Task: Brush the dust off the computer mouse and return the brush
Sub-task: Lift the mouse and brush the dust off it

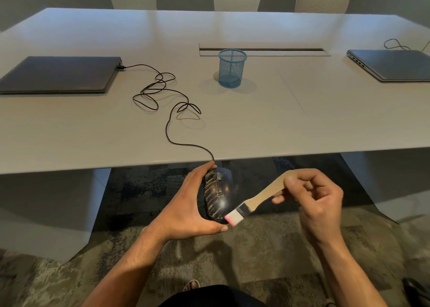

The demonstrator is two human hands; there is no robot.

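Note:
My left hand (186, 204) holds a black wired computer mouse (217, 195) off the near edge of the table, above the floor. Yellowish dust streaks cover the mouse's left half; its right half looks shiny. My right hand (314, 199) pinches the wooden handle of a small flat brush (256, 199). The brush's white, pink-tipped bristles touch the mouse's rear right edge. The mouse's black cable (167, 125) runs up onto the table in loose loops.
A blue mesh pen cup (231, 68) stands mid-table on the white table (302, 120). The cable plugs into a closed dark laptop (58, 74) at the left. Another closed laptop (393, 65) lies at the right. Three white chairs stand behind the far edge.

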